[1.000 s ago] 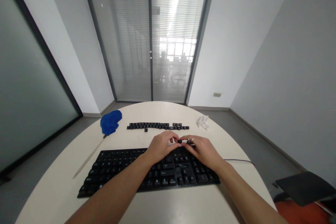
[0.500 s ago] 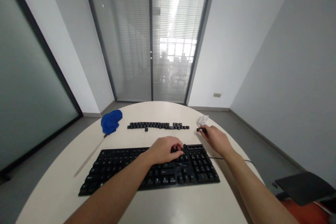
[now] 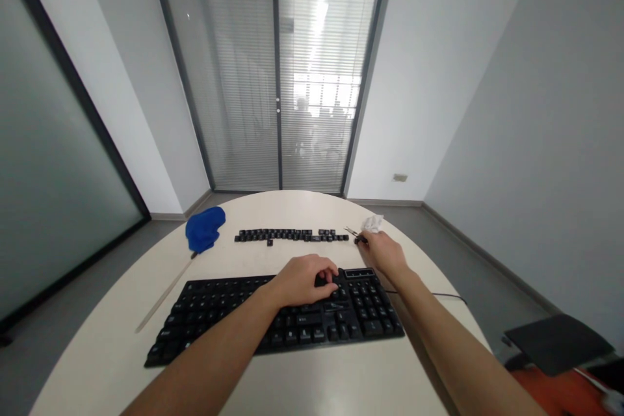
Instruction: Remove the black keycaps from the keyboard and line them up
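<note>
Keycap [image 3: 359,240] in right hand [image 3: 383,251] fingers, now nearer keycap row [image 3: 291,234]; left hand [image 3: 303,279] curled on keyboard [image 3: 273,318].

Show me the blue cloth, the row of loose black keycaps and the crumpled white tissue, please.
blue cloth [image 3: 205,229], head view, middle of the bundled fabric.
row of loose keycaps [image 3: 287,234], head view, centre of the row.
crumpled white tissue [image 3: 373,223], head view, middle of the wad.

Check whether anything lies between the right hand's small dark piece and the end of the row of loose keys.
Nothing visible does. The right hand holds the small dark piece just right of the row of loose keys, with bare table between; the crumpled paper lies behind.
</note>
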Available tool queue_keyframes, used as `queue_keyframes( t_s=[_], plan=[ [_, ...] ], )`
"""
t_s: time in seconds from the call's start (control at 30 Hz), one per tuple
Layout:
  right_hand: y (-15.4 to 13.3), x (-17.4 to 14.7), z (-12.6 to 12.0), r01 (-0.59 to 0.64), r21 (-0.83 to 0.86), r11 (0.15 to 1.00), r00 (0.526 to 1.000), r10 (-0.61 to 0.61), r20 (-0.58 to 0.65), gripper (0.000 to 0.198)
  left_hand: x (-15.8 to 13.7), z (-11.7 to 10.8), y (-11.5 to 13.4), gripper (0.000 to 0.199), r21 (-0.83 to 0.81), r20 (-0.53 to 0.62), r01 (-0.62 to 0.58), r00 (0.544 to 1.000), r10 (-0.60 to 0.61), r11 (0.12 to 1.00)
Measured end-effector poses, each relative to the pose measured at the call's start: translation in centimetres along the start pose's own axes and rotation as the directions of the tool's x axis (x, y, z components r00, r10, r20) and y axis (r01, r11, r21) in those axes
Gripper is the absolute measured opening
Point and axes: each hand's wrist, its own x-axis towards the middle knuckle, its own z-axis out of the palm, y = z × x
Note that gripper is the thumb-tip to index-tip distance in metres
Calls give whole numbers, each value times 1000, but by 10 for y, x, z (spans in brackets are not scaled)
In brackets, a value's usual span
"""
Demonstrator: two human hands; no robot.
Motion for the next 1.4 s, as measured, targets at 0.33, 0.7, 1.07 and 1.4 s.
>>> queue_keyframes(
  t_s=[0.33, 0.7, 1.07, 1.4],
  plan=[
    [-6, 6, 13, -53, 76, 996, 996, 59, -71, 30, 0, 0, 0, 19, 16, -6, 15, 1000, -15, 1000],
    [-6, 7, 16, -14, 117, 993, 994, 27, -105, 27, 0, 0, 0, 18, 25, -10, 15, 1000, -15, 1000],
    [-6, 5, 12, -53, 131, 990, 990, 70, -125, 32, -1, 0, 0, 17, 32, -8, 14, 1000, -14, 999],
    [-15, -1, -48, -58, 205, 977, 985, 89, -149, 43, 0, -4, 3, 18, 33, 5, -39, 999, 39, 999]
  ],
)
